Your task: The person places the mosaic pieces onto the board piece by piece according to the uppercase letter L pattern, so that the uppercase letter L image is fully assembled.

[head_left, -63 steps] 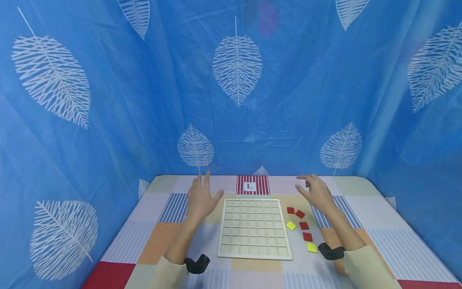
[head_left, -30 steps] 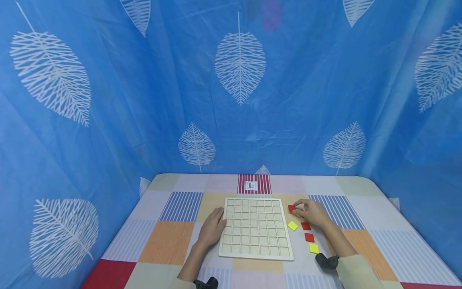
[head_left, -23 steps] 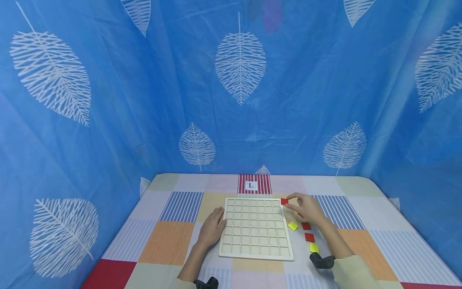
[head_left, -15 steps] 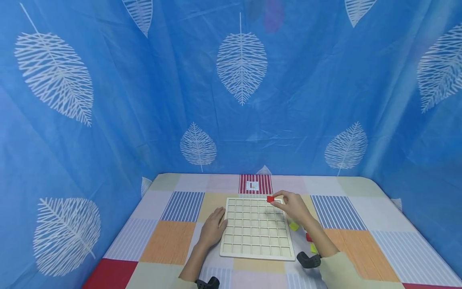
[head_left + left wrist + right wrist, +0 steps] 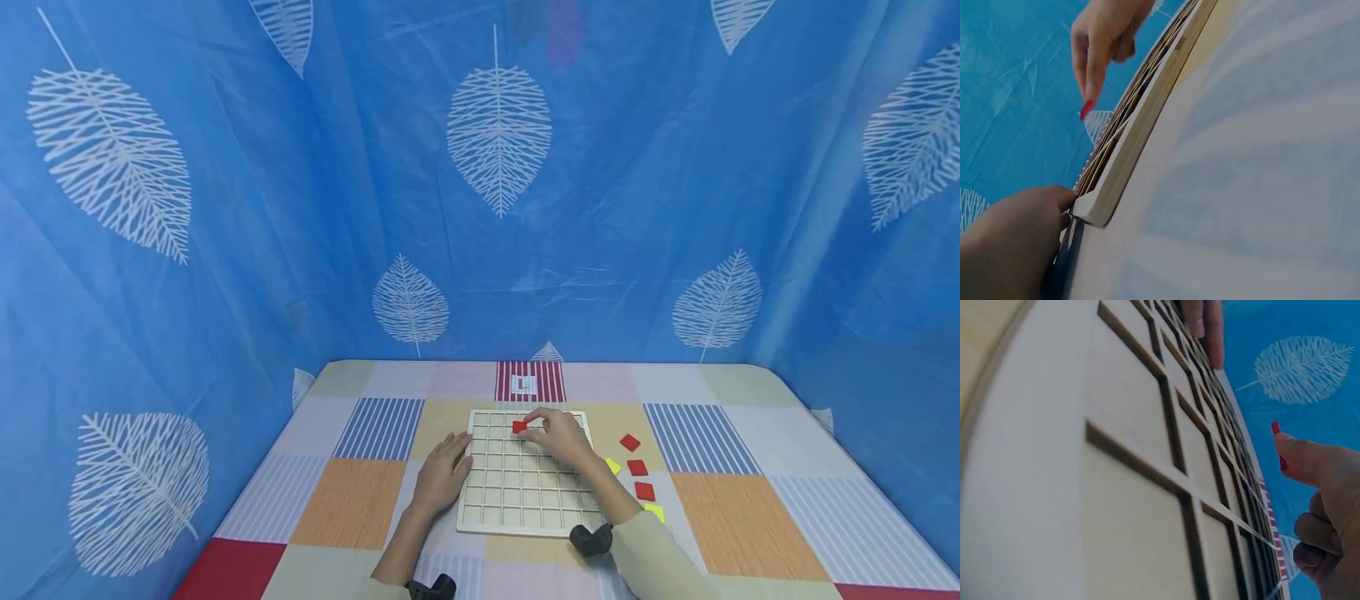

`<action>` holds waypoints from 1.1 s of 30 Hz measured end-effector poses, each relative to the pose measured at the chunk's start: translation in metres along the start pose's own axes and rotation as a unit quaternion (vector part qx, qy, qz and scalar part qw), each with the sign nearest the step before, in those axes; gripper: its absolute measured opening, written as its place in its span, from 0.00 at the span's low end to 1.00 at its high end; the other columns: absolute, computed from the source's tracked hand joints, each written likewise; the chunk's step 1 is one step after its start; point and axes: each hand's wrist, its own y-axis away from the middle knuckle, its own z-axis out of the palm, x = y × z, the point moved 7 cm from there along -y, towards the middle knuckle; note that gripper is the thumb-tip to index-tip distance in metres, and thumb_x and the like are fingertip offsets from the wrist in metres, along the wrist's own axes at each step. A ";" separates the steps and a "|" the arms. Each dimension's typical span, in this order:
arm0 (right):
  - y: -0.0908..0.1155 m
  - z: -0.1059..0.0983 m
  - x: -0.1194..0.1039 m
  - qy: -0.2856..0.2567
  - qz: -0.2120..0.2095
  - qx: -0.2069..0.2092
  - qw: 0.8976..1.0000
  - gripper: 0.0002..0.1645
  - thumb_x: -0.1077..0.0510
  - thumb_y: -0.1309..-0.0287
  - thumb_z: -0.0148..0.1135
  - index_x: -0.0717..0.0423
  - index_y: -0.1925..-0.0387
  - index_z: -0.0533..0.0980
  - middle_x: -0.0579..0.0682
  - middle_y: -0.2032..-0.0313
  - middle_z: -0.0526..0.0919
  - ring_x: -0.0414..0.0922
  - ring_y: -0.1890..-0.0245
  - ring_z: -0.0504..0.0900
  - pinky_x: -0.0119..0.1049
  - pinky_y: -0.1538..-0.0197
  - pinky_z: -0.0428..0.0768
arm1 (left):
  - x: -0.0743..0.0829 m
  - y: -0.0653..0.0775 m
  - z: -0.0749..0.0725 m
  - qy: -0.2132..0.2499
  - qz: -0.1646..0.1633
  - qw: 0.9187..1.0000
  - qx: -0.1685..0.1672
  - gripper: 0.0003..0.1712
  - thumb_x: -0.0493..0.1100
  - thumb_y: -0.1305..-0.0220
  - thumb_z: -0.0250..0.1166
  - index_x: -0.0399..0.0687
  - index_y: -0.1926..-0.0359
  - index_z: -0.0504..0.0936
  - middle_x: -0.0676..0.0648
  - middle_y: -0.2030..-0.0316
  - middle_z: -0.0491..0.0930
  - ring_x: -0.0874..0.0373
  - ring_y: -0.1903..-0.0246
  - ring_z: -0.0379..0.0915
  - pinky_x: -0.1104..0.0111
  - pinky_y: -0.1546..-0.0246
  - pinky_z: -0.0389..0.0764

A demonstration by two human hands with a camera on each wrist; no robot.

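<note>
Your right hand (image 5: 564,435) pinches a square red tile (image 5: 519,427); your relaxed left hand (image 5: 442,473) touches the board (image 5: 510,496) at left.

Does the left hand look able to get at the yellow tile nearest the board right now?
Probably not easily: the left hand rests against the gridded board, and the right forearm lies between that hand and the yellow tile.

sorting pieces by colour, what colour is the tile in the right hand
The tile is red, clearest in the head view.
</note>
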 end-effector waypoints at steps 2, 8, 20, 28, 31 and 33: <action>-0.002 0.006 0.000 0.003 -0.002 -0.006 1.000 0.19 0.46 0.52 0.69 0.52 0.61 0.81 0.40 0.92 0.57 0.36 0.90 0.52 0.28 0.87 0.51 | -0.001 0.000 0.000 0.003 -0.001 1.000 -0.001 0.24 0.48 0.36 0.56 0.47 0.40 0.72 0.47 0.40 0.70 0.47 0.37 0.59 0.53 0.37 0.59; -0.005 0.018 0.004 0.024 -0.003 -0.012 1.000 0.16 0.47 0.51 0.68 0.50 0.62 0.81 0.40 0.91 0.60 0.36 0.90 0.53 0.28 0.87 0.52 | -0.002 -0.001 0.001 0.007 0.002 1.000 -0.007 0.24 0.48 0.36 0.56 0.47 0.40 0.72 0.47 0.40 0.70 0.47 0.37 0.59 0.52 0.37 0.60; -0.007 0.023 -0.002 0.078 -0.020 -0.018 0.997 0.17 0.44 0.51 0.67 0.48 0.61 0.81 0.41 0.91 0.65 0.37 0.88 0.57 0.31 0.86 0.57 | -0.002 -0.002 0.001 0.013 0.003 1.000 -0.003 0.23 0.46 0.36 0.56 0.46 0.41 0.72 0.46 0.40 0.70 0.46 0.37 0.59 0.52 0.37 0.59; -0.006 0.023 -0.002 0.084 -0.019 -0.003 0.996 0.17 0.44 0.52 0.68 0.47 0.61 0.81 0.42 0.83 0.77 0.36 0.86 0.64 0.30 0.85 0.64 | -0.001 -0.001 0.000 0.018 0.001 1.000 -0.001 0.23 0.46 0.36 0.56 0.46 0.41 0.73 0.46 0.40 0.70 0.46 0.37 0.58 0.52 0.37 0.59; -0.005 0.022 -0.003 0.080 -0.022 -0.001 0.997 0.17 0.45 0.51 0.68 0.48 0.61 0.81 0.42 0.88 0.71 0.36 0.87 0.60 0.30 0.86 0.59 | -0.001 -0.001 0.000 0.017 0.004 1.000 0.002 0.23 0.46 0.36 0.57 0.45 0.42 0.73 0.46 0.41 0.70 0.46 0.37 0.59 0.52 0.37 0.59; -0.005 0.022 -0.004 0.082 -0.024 -0.002 0.996 0.17 0.45 0.51 0.67 0.47 0.60 0.81 0.41 0.90 0.67 0.37 0.88 0.58 0.31 0.87 0.57 | -0.002 -0.001 0.001 0.014 0.007 1.000 0.004 0.22 0.46 0.36 0.57 0.45 0.42 0.73 0.46 0.41 0.71 0.46 0.38 0.59 0.52 0.38 0.60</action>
